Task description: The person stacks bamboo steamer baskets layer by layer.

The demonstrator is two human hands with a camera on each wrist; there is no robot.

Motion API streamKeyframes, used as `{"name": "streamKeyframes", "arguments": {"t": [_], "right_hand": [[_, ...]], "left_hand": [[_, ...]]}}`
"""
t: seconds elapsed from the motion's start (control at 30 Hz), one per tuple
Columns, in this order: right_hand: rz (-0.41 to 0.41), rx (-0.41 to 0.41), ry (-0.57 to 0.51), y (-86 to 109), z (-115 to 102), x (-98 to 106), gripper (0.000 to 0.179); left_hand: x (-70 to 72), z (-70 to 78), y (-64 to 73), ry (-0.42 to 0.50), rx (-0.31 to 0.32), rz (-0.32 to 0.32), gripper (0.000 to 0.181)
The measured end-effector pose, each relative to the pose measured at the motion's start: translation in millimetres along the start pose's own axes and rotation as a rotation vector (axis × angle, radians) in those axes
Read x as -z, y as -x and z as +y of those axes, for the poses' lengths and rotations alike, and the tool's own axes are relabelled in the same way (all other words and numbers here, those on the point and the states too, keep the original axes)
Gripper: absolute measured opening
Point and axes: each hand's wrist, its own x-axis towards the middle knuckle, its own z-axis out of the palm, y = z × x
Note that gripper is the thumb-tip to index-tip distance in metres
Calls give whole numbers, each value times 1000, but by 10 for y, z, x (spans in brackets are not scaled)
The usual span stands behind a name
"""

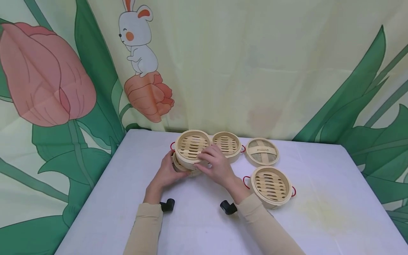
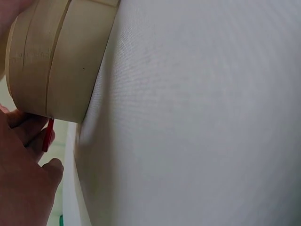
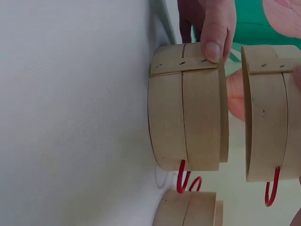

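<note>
My right hand [image 1: 216,166] holds a bamboo steamer basket [image 1: 192,143] by its front rim, thumb outside and fingers over the edge. Below it is a second bamboo steamer basket [image 1: 178,164], mostly hidden in the head view. My left hand [image 1: 167,170] grips this lower basket from the left and front. The right wrist view shows a gap between the lower basket [image 3: 188,113] and the raised one [image 3: 268,113], with the left thumb [image 3: 214,49] on the lower basket's upper edge. In the left wrist view, fingers lie beside a red handle loop [image 2: 48,135].
Another steamer basket [image 1: 227,144] stands close on the right, followed by a woven bamboo lid [image 1: 262,152]. A further basket [image 1: 271,186] with red loops sits nearer, beside my right forearm. All are on a white-covered table [image 1: 105,212], with a printed curtain [image 1: 239,71] behind.
</note>
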Motion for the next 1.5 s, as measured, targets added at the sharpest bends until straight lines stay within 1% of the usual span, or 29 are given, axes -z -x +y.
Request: {"name": "streamKeyframes", "arguments": {"t": [0.13,0.27,0.43,0.57,0.77,1.07,1.3,1.5], "right_hand": [[-29,-8,-7,-35,11,-36,25],[-60,-18,-15,-39,26,-68,25],[-65,-21,-19,-47,37,-108,25],[-60,-19,-14,-44,46,-147,25],[-54,-18,-7,-27,51,-189,25],[-76,-46,-12,-3,65,-212,23],[-89,-66,-23,6,83,-222,23],[-120,-72,-8,-5,77,-215,24]], "left_hand": [[-21,-17,-8,23,-23,15,111],[-37,-36,-5,19,-29,21,111],[-33,-51,-6,35,-55,34,111],[-26,-58,-5,36,-61,35,111],[-21,-43,-2,25,-49,36,110],[-10,-21,-2,-10,2,24,112],[-12,-31,-1,-8,-13,24,113],[-7,-31,12,-7,-9,20,113]]}}
